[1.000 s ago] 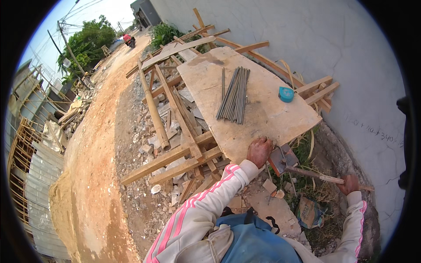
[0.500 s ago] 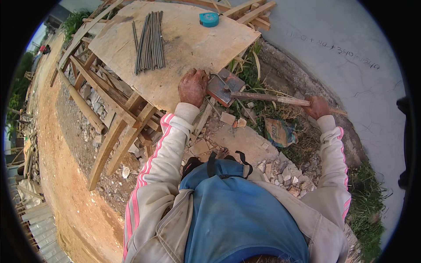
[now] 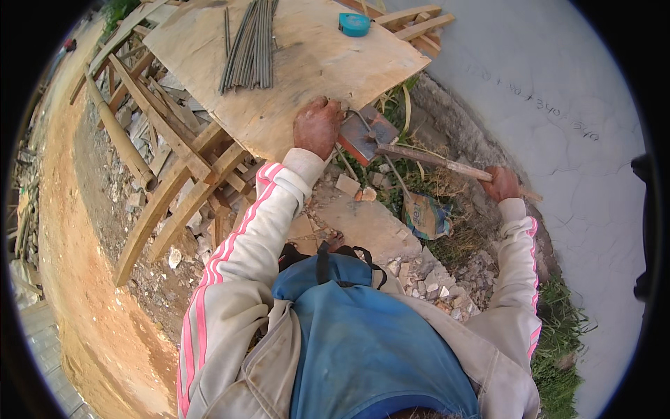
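And the view is tipped further down than a second ago: the plywood board (image 3: pixel 342 63) is now carried toward the top of the frame, the bundle of rods (image 3: pixel 249 50) with it, upper left of centre. For the work in hand little seems altered, as the long bar (image 3: pixel 419 154) is still seen slanting right from the reddish metal plate (image 3: pixel 356 144), just above mid-frame; whether it has been turned slightly cannot be told, the whole scene being turned too. To the hands! The left hand (image 3: pixel 317 128) is curled closed by the board's near edge, just left of the plate; whether anything is gripped inside is hidden. By the right hand (image 3: pixel 501 184), right of centre, the bar is gripped near its far end, fingers wrapped round. Smaller still, a teal tape measure (image 3: pixel 354 25) is left lying at the upper edge, and a thin bent rod (image 3: pixel 360 118) is seen at the plate, close beside the left hand.
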The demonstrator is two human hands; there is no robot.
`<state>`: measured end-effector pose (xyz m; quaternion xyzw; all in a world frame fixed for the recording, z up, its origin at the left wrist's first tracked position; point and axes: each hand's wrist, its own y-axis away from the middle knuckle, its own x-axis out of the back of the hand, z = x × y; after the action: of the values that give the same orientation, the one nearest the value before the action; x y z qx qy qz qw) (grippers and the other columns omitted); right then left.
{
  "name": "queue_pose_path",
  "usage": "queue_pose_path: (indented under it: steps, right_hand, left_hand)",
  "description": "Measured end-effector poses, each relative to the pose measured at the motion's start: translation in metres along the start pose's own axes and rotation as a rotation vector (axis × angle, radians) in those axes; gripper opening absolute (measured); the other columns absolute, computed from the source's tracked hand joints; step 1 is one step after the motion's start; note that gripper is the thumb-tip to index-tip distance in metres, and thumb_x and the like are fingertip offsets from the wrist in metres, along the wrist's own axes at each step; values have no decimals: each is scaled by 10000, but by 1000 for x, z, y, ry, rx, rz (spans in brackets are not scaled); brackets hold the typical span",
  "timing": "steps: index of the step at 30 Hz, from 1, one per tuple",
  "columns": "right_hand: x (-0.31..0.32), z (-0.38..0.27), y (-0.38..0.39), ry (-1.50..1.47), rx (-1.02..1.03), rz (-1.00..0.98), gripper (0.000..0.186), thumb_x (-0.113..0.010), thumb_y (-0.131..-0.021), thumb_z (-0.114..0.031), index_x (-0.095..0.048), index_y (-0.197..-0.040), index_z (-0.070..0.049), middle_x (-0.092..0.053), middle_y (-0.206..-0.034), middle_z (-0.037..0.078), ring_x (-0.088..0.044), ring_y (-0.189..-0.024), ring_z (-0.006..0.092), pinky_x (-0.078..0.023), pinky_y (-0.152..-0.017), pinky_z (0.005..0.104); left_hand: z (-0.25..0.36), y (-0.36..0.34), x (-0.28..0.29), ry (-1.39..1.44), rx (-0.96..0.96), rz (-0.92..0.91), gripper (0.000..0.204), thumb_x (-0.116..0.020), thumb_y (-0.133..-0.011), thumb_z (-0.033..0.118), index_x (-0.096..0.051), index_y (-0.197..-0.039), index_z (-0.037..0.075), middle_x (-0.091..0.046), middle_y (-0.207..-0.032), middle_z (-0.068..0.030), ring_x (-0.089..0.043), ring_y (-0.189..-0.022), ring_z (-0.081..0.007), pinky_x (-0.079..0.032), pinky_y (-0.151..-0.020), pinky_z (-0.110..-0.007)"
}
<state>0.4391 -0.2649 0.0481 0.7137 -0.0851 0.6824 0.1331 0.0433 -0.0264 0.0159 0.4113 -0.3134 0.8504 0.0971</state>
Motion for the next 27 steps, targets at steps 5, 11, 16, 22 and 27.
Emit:
queue_pose_path:
  steps: [5, 11, 16, 22, 27]
  right_hand:
    - [-4, -7, 6, -10, -37, -46, 262, -710, -779, -367, -729, -790, -106, -661, -726, 210, -647, -727, 441, -512, -670, 510]
    - [6, -16, 29, 23, -106, 18, 259, -703, -802, -373, -742, -810, -118, -674, -760, 211, -661, -750, 434, -527, -705, 511]
    - [-8, -53, 94, 55, -246, 42, 259, -706, -815, -374, -748, -846, -121, -678, -766, 228, -666, -764, 446, -534, -715, 522]
    - [-24, -132, 169, -59, -497, -17, 385, -701, -844, -463, -741, -851, -80, -682, -760, 229, -673, -757, 450, -530, -706, 521]
    - [-11, -155, 183, -194, -422, 39, 598, -640, -871, -640, -717, -929, -50, -669, -720, 226, -683, -746, 426, -514, -669, 515]
  left_hand:
    - [-3, -1, -1, -15, -12, -17, 153, -660, -886, 210, -652, -902, 58, -635, -913, -143, -648, -887, -363, -534, -773, -471]
    - [-3, -2, -5, -74, 5, -30, 180, -651, -892, 233, -663, -914, 54, -649, -938, -144, -659, -923, -361, -546, -802, -468]
    - [-2, -2, -4, -66, -15, -34, 191, -644, -897, 246, -686, -947, 66, -661, -968, -137, -667, -936, -358, -554, -812, -459]
    - [-1, -2, -4, -106, -2, -58, 201, -625, -908, 254, -704, -974, 81, -661, -986, -139, -666, -955, -355, -553, -818, -467]
    - [0, -3, 0, -117, -23, -107, 231, -614, -921, 268, -705, -989, 67, -661, -1010, -145, -661, -961, -357, -548, -828, -474]
